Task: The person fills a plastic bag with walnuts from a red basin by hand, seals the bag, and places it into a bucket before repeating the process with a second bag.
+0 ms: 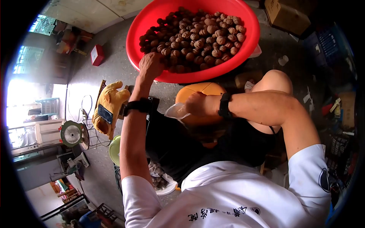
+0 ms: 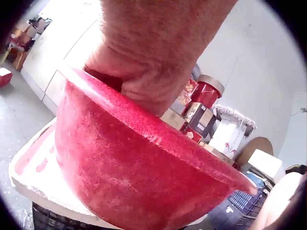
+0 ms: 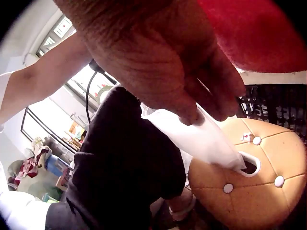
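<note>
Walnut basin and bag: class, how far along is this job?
Done: little shows; the white bag looks flat, seemingly empty. In hand: the left hand reaches among the walnuts at the near edge of the red basin; the right hand pinches the bag above the orange stool. Left: the basin is heaped with walnuts.

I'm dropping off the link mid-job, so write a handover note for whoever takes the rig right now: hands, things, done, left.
Left hand: over the near rim of the red basin, on the walnuts; its grip is hidden.
Right hand: pinches the white bag above the orange stool.
Done: the bag is in hand; it looks flat, with no walnuts visible in it.
Left: the basin is heaped with walnuts, so filling the bag probably lies ahead.
</note>
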